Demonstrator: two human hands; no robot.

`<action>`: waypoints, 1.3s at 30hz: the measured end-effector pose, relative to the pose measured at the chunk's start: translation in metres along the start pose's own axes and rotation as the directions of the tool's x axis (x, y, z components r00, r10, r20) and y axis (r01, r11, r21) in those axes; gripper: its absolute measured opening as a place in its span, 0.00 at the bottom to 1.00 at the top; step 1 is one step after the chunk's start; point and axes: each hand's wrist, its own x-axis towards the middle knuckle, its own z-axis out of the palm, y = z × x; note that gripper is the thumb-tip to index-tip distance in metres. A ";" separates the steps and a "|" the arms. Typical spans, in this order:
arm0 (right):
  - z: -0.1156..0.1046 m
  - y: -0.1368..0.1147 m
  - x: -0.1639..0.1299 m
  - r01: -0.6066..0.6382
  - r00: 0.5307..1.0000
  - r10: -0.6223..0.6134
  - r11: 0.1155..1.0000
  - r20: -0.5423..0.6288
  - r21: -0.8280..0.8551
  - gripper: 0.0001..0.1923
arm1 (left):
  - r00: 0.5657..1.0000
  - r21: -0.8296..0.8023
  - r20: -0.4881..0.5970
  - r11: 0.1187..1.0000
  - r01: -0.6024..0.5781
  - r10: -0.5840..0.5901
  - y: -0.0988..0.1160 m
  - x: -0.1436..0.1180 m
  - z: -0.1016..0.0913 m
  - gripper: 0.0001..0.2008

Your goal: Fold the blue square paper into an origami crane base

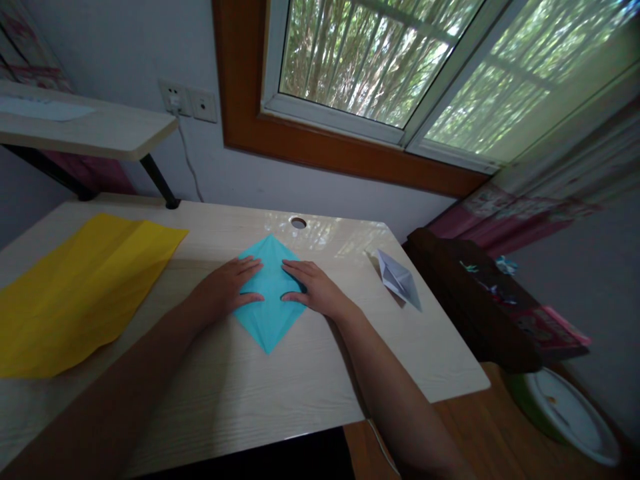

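A yellow sheet (80,293) lies far left on the counter (310,393). At centre, the left hand (227,288) and right hand (313,288) press flat, fingers spread, grasping nothing, on blue paper (270,320): light, thin, easily creased, probably best pinched at corners. A white fold (399,279) sits right.

Pale wooden desk (280,400), blue folded paper (270,320) under both hands, yellow sheet (75,287) far left of them, grey folded paper (399,278) to their right
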 end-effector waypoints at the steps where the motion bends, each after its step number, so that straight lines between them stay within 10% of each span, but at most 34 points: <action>1: 0.000 -0.001 0.000 0.002 1.000 -0.002 1.000 0.001 -0.008 0.41 | 1.000 -0.006 0.003 1.000 0.011 -0.011 -0.001 0.000 0.002 0.37; 39: 0.001 -0.019 0.008 0.040 0.981 -0.077 0.978 -0.178 -0.203 0.12 | 0.966 0.178 -0.215 0.978 -0.107 0.145 0.016 0.005 -0.006 0.10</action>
